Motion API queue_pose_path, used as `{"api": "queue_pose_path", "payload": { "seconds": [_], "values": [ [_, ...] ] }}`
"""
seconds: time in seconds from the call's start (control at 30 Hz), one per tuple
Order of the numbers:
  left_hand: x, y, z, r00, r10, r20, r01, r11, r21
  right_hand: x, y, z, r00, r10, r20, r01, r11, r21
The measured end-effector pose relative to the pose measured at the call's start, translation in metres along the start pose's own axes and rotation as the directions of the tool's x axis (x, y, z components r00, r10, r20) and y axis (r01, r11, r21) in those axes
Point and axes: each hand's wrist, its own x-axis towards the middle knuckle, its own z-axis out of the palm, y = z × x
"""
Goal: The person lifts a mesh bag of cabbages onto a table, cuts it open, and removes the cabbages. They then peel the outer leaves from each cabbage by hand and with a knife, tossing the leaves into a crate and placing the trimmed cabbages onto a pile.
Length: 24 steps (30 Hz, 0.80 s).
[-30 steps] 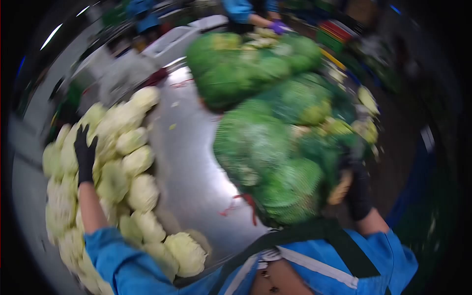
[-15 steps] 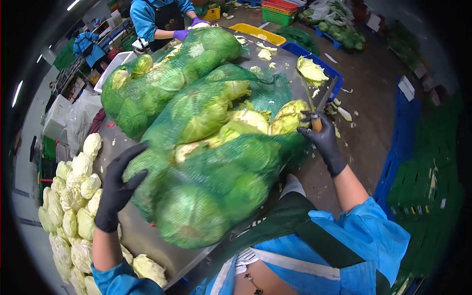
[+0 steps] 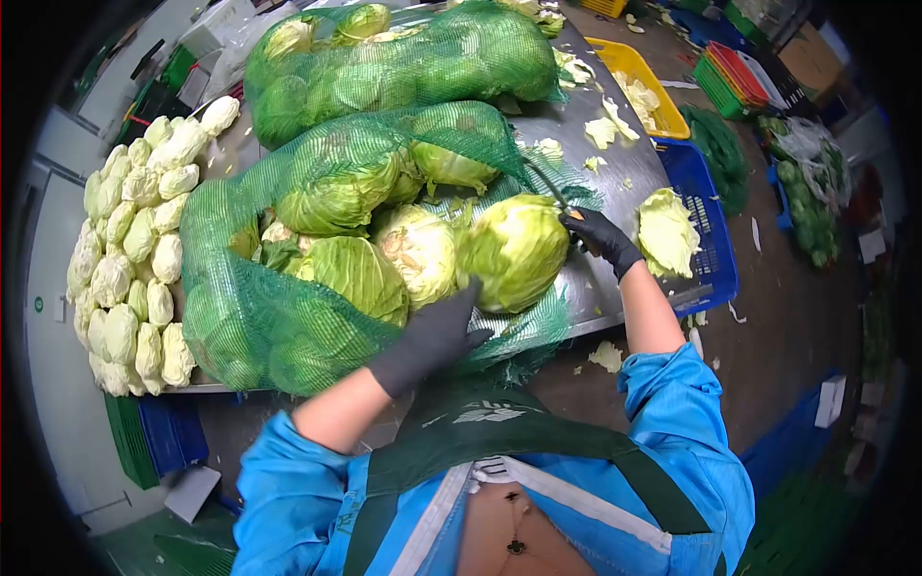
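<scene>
Our left hand (image 3: 434, 338) (fingers spread) touches a cabbage (image 3: 517, 248) by the front edge of the bench (image 3: 615, 165); our right hand (image 3: 597, 238) grips a knife (image 3: 547, 184).

Light falls bright and even from above me, with no hard shadows; the deepest shade sits below the near edge of the steel table (image 3: 605, 173), whose top gives a dull sheen rather than glare. The middle is sharp enough to read the green net (image 3: 240, 317) thread by thread. The black gloves on my left hand (image 3: 432, 336) and right hand (image 3: 600, 240) swallow detail, and the thin knife (image 3: 545, 182) barely stands out. The lens bends everything toward the rim; the corners go black, and the floor (image 3: 797, 317) turns dim and soft.
</scene>
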Motion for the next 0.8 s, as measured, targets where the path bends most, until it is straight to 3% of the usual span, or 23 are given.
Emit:
{"api": "queue_pose_path", "payload": {
  "seconds": [0.03,0.07,0.1,0.13,0.17,0.23,0.27,0.3,0.37,0.43,0.5,0.53,0.57,0.63,0.7,0.73,0.8],
  "values": [
    [0.014,-0.007,0.026,1.0,-0.007,-0.007,0.007,1.0,-0.002,0.006,0.01,-0.007,0.997,0.052,-0.057,-0.048,0.996,0.071],
    [0.029,-0.011,0.049,0.953,-0.045,-0.3,-0.035,0.966,-0.257,0.014,0.022,-0.011,0.997,0.049,-0.056,-0.046,0.997,0.069],
    [0.04,-0.006,0.057,0.829,-0.147,-0.539,-0.151,0.87,-0.469,0.019,0.035,-0.011,0.984,-0.024,-0.179,0.047,0.991,0.128],
    [0.054,-0.005,0.061,0.882,-0.356,-0.31,-0.046,0.589,-0.807,0.021,0.049,-0.01,0.949,-0.085,-0.305,0.144,0.974,0.176],
    [0.066,-0.004,0.061,0.887,-0.35,-0.301,-0.039,0.593,-0.804,0.015,0.058,0.001,0.947,-0.075,-0.312,0.139,0.973,0.186],
    [0.103,-0.005,0.056,0.847,-0.449,-0.285,-0.223,0.187,-0.957,0.009,0.061,0.015,0.893,-0.119,-0.434,0.17,0.982,0.08],
    [0.12,-0.008,0.05,0.795,-0.457,-0.4,-0.295,0.284,-0.912,0.014,0.064,0.016,0.853,-0.173,-0.492,0.233,0.97,0.063],
    [0.133,-0.007,0.046,0.796,-0.489,-0.356,-0.32,0.158,-0.934,0.016,0.066,0.009,0.861,-0.028,-0.508,0.193,0.941,0.276],
    [0.137,0.006,0.035,0.818,-0.496,-0.291,-0.307,0.052,-0.95,0.029,0.054,-0.007,0.844,0.039,-0.535,0.22,0.884,0.412],
    [0.158,0.0,0.045,0.715,-0.643,-0.275,-0.229,0.156,-0.961,0.043,0.037,-0.019,0.952,0.071,-0.298,0.057,0.914,0.401],
    [0.162,0.005,0.041,0.751,-0.592,-0.293,-0.33,0.047,-0.943,0.074,0.043,-0.008,0.971,-0.174,-0.163,0.234,0.825,0.514],
    [0.163,0.012,0.041,0.727,-0.607,-0.322,-0.332,0.101,-0.938,0.108,0.063,-0.005,0.937,-0.245,-0.249,0.312,0.907,0.283],
    [0.164,0.018,0.042,0.697,-0.627,-0.349,-0.329,0.153,-0.932,0.104,0.057,-0.009,0.96,-0.198,-0.199,0.242,0.943,0.227],
    [0.168,0.018,0.058,0.618,-0.632,-0.467,-0.35,0.311,-0.884,0.101,0.073,-0.012,0.972,-0.198,-0.125,0.233,0.88,0.413],
    [0.175,0.028,0.065,0.563,-0.626,-0.54,-0.373,0.39,-0.842,0.059,0.065,-0.027,0.935,-0.284,-0.21,0.352,0.804,0.479],
    [0.172,0.049,0.063,0.611,-0.612,-0.503,-0.354,0.357,-0.865,0.027,0.052,-0.044,0.942,-0.219,-0.253,0.317,0.826,0.465],
    [0.18,0.086,0.07,0.709,-0.551,-0.44,-0.33,0.292,-0.898,-0.011,0.054,-0.087,0.875,-0.34,-0.346,0.475,0.745,0.468]
  ]
}}
